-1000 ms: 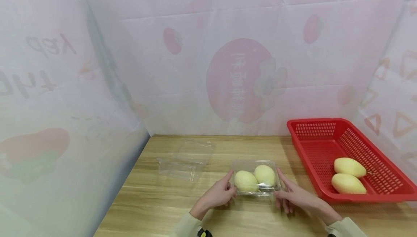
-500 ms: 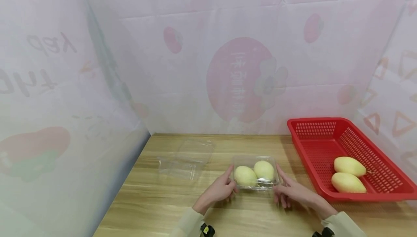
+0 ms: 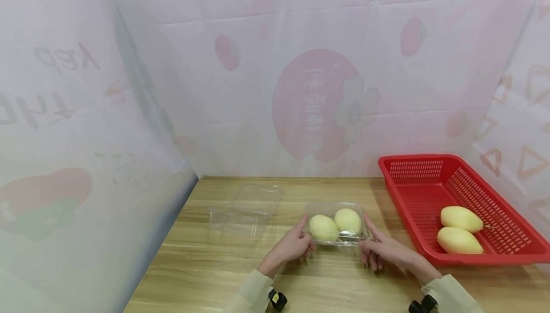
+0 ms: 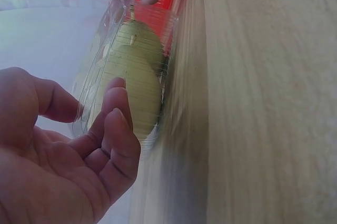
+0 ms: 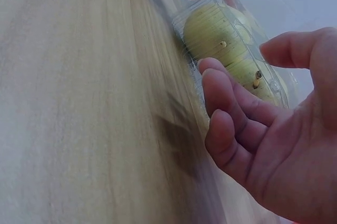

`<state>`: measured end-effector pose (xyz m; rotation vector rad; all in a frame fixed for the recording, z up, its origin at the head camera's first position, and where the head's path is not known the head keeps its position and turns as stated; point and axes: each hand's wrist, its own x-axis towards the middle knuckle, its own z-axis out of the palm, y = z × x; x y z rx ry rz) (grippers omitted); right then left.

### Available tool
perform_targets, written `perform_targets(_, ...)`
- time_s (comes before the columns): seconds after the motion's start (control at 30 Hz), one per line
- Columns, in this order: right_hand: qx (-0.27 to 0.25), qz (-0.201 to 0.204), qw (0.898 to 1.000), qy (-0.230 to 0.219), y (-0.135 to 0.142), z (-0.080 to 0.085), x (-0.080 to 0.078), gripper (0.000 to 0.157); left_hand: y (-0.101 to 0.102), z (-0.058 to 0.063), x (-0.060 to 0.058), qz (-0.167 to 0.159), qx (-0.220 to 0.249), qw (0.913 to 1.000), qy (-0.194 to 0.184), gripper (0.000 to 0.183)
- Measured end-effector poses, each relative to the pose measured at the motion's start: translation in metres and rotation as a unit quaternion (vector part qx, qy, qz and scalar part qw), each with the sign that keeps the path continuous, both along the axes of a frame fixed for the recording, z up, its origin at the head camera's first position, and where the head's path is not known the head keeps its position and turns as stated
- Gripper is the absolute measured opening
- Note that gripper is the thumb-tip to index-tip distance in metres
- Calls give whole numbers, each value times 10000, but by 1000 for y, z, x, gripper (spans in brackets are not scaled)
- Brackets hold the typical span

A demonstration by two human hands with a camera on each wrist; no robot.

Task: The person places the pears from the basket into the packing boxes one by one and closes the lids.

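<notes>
Two pale yellow pears (image 3: 323,228) lie side by side in a lidded clear plastic box (image 3: 336,242) on the table. At the box's left side, my left hand (image 3: 294,244) grips the near corner, with its index finger stretched along the side. My right hand (image 3: 384,249) holds the opposite side in much the same way. In the left wrist view, the thumb touches the box's rim while the other fingers curl near its front wall. The right wrist view shows the pear stems through the ribbed plastic, and the right thumb (image 5: 289,49) at the rim.
An open clear plastic box (image 3: 245,210) stands at the table's back left. On the right sits a red perforated basket (image 3: 412,208) holding two pears (image 3: 460,240). Printed curtains (image 3: 258,88) enclose the back and sides of the wooden table (image 3: 206,255).
The box with its two pears has slid a little away from me, toward the back of the table. Both hands have moved along with it. The basket and the open box have stayed put.
</notes>
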<state>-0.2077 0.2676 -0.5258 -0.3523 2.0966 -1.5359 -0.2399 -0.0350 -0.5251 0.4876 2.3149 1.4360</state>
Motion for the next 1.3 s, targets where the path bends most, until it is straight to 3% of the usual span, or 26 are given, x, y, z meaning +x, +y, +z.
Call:
perform_targets(0.23, 20, -218, 9994, 257, -1, 2, -2, 98, 2, 1, -5, 135, -5, 9999, 11, 72)
perform_targets(0.5, 79, -749, 9971, 116, -4, 2, -3, 98, 5, 0, -11, 200, 32, 9998, 29, 73)
perform_targets(0.87, 118, -797, 9962, 333, -3, 0, -9, 94, 9, -1, -17, 439, 69, 9990, -109, 73)
perform_targets(1.3, 183, -1164, 9930, 36, -7, -1, -19, 95, 14, -5, -26, 747, 147, 9964, -365, 74)
